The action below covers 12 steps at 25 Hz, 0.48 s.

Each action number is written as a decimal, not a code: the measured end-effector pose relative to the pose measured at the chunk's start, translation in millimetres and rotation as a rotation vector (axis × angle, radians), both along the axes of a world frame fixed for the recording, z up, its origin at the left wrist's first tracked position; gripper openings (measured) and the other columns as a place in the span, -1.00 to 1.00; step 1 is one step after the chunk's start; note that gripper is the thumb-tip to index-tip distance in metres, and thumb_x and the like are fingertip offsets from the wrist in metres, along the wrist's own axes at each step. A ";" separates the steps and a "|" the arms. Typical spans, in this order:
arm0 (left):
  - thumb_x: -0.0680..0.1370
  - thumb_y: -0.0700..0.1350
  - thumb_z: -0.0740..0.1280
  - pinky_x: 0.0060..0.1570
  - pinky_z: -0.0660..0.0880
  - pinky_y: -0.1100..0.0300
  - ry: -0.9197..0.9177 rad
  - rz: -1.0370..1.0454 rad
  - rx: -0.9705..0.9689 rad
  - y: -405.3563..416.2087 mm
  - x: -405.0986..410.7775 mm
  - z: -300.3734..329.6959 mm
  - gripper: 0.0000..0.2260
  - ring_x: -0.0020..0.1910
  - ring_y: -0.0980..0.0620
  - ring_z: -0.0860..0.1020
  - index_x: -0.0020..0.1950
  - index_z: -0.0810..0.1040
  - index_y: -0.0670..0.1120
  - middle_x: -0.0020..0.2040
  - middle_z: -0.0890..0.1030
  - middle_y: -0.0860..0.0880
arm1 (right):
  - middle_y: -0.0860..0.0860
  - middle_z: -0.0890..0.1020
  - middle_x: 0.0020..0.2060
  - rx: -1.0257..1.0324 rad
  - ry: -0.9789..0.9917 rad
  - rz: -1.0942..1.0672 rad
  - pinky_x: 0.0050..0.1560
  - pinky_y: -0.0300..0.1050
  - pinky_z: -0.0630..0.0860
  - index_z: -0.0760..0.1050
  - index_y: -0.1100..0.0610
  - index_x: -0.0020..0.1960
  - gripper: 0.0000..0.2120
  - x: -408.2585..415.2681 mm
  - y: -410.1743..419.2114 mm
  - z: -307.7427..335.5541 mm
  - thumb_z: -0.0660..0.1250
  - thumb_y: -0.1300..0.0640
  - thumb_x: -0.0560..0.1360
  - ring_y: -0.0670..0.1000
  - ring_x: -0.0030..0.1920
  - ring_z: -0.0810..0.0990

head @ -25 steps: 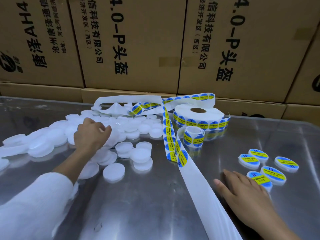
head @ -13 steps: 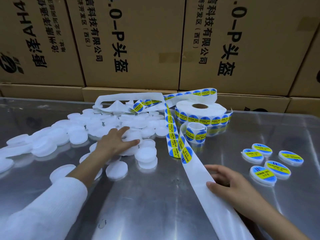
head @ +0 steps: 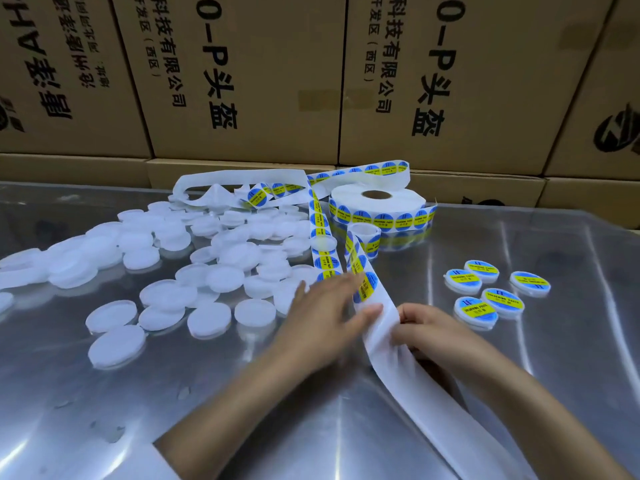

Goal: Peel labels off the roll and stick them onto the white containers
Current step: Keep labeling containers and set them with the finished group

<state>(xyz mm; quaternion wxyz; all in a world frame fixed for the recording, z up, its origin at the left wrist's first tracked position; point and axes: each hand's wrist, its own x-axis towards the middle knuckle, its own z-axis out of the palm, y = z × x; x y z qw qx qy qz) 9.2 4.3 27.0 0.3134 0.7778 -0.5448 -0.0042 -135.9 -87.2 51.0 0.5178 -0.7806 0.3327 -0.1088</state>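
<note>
Now, left to right across the metal table [head: 519, 358]:

Plain containers: a loose heap of white containers [head: 221, 278] spreads from the table's left edge toward its middle, many overlapping.

Left hand: the left hand [head: 322, 320] lies near the table's middle with fingers stretched out almost straight; its fingertips [head: 372, 310] touch the strip beside the lowest blue-and-yellow label [head: 365, 289]. Motion blur hides whether it pinches anything.

Backing strip: the white backing strip [head: 433, 407] runs from the roll down between both hands and on toward the table's front edge, bare of labels below the hands.

Label roll: the label roll [head: 377, 206] lies flat near the back edge, with loops of strip curling out to its left.

Right hand: the right hand [head: 440, 336] has curled fingers pinching the strip's right edge, just right of the left hand.

Labelled containers: five labelled containers [head: 498, 292] sit in a cluster toward the right edge, apart from the hands.

Behind: printed cardboard boxes [head: 242, 81] are stacked along the back edge.
</note>
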 end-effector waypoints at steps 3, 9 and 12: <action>0.62 0.13 0.09 0.43 0.08 -0.03 -0.001 -0.099 0.068 1.1 -15.5 -10.2 -0.63 0.37 0.19 0.32 0.42 0.34 0.12 0.39 0.41 0.19 | 0.03 0.58 -0.26 0.069 -0.046 0.050 -0.15 -0.18 0.42 0.54 0.15 -0.15 -0.89 -1.9 2.3 1.9 0.26 0.30 0.45 -0.05 -0.22 0.53; 0.59 0.13 0.10 0.22 0.13 0.15 -0.127 -0.192 0.053 15.6 -29.8 -15.5 -0.66 0.29 0.15 0.39 0.32 0.39 0.08 0.29 0.47 0.18 | 0.08 0.65 -0.24 0.231 -0.174 -0.074 -0.07 -0.12 0.49 0.63 0.15 -0.16 -0.82 4.9 0.2 -7.6 0.28 0.15 0.53 0.00 -0.19 0.59; 0.54 0.22 0.07 0.28 0.21 0.15 -0.093 -0.166 -0.011 19.7 -32.1 -13.9 -0.56 0.27 0.19 0.40 0.32 0.47 0.10 0.29 0.49 0.20 | 0.14 0.66 -0.21 0.228 -0.243 -0.081 -0.02 -0.04 0.47 0.65 0.16 -0.20 -0.72 4.6 0.3 -14.2 0.21 0.22 0.57 0.04 -0.17 0.58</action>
